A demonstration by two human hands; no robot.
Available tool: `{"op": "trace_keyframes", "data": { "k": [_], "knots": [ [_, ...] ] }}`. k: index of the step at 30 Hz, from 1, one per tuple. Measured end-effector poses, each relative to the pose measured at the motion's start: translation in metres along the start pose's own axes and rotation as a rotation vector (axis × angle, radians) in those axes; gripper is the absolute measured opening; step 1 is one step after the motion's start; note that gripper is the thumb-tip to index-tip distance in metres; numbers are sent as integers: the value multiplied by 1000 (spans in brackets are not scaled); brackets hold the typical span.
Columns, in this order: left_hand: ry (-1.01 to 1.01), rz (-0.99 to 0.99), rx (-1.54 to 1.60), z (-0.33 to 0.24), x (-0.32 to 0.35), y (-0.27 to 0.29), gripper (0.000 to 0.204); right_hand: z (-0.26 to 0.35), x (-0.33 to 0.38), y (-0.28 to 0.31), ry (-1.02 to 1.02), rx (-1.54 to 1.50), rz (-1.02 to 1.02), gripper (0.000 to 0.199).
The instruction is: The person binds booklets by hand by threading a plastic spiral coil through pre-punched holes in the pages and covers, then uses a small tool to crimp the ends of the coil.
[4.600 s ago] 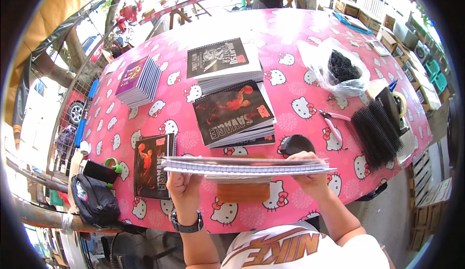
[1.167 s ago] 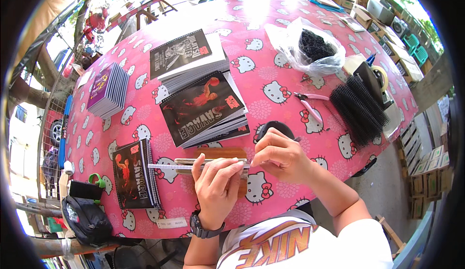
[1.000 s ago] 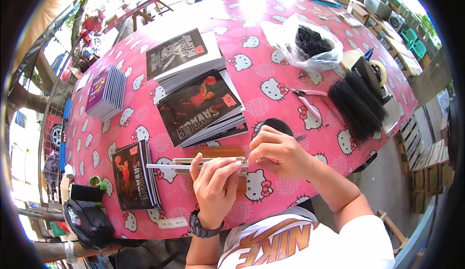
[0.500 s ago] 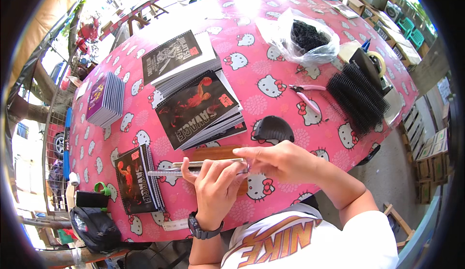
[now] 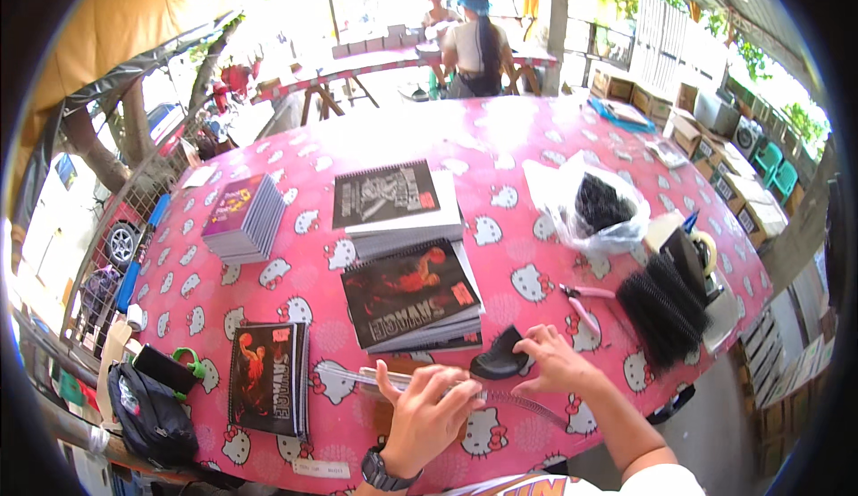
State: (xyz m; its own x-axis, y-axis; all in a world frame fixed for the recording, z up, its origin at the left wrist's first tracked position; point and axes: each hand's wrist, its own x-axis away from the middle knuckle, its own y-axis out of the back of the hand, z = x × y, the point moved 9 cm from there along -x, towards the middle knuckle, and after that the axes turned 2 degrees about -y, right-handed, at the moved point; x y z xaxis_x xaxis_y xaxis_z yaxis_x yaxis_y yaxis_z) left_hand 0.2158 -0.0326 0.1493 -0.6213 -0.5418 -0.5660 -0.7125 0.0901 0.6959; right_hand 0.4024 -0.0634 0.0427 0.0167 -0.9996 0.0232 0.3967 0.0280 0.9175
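My left hand (image 5: 436,407), with a black watch at its wrist, grips a thin notebook (image 5: 371,376) held edge-on just above the table. A dark spiral coil (image 5: 536,408) trails from the notebook's right end, passing below my right hand (image 5: 559,364). The thumb and fingers of that hand are at the right side of a curved black object (image 5: 496,358), which looks tilted up on that side; its exact kind I cannot tell. Part of a brown wooden board (image 5: 382,420) shows under the notebook and left hand.
Notebook stacks (image 5: 411,304) stand at the middle, with dark notebooks (image 5: 268,380) at near left and purple ones (image 5: 246,219) behind. Pink-handled pliers (image 5: 585,304), black coils (image 5: 661,313) and a plastic bag (image 5: 594,210) lie right. Two people sit at a far table.
My right hand has left the notebook's end and moved right to the black object, which has tilted. The coil now trails out visibly. The view has swung up, showing the far table.
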Motion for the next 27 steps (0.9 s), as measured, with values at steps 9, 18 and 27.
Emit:
{"op": "trace_keyframes", "data": {
  "k": [9, 18, 27],
  "knots": [
    [-16, 74, 29, 9, 3, -7, 8, 14, -28, -17, 24, 15, -120, 67],
    [-63, 14, -22, 4, 6, -4, 16, -6, -5, -8, -45, -86, -256, 62],
    [-24, 4, 39, 3, 3, 2, 13, 2, 0, -3, -34, -425, -341, 59]
  ]
}}
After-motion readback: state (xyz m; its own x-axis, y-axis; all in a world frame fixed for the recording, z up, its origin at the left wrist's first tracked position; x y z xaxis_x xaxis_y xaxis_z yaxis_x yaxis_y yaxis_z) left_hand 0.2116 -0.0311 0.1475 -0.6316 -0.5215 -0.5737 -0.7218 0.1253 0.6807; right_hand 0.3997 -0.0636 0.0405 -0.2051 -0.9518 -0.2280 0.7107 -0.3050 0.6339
